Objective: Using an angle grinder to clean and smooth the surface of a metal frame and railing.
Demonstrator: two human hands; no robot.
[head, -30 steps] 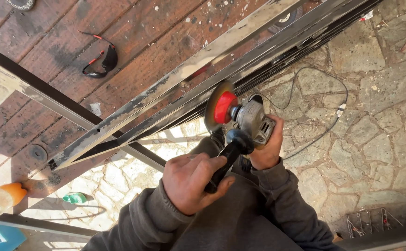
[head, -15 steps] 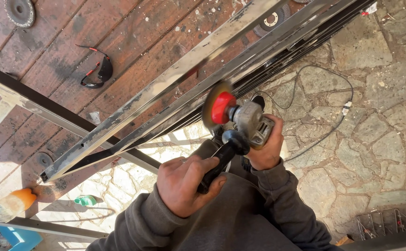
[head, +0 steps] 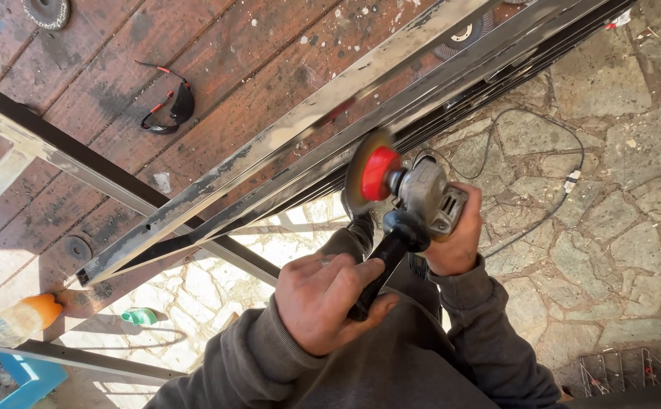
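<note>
Both hands clamped on grinder (head: 414, 198): left hand (head: 329, 301) wrapped around black side handle, right hand (head: 455, 233) closed around grey body. Disc (head: 367, 173) touching lower edge of steel bar (head: 293, 144). Glasses (head: 168, 110) above bar on planks (head: 217, 68); bottle (head: 21, 320) below bar's left end.

1 head-worn view, looking steeply down from above, close over both hands and grinder (head: 410, 198), metal bars (head: 285, 148) crossing diagonally, wooden surface (head: 103, 174) upper left, stone floor (head: 611, 189) right
</note>
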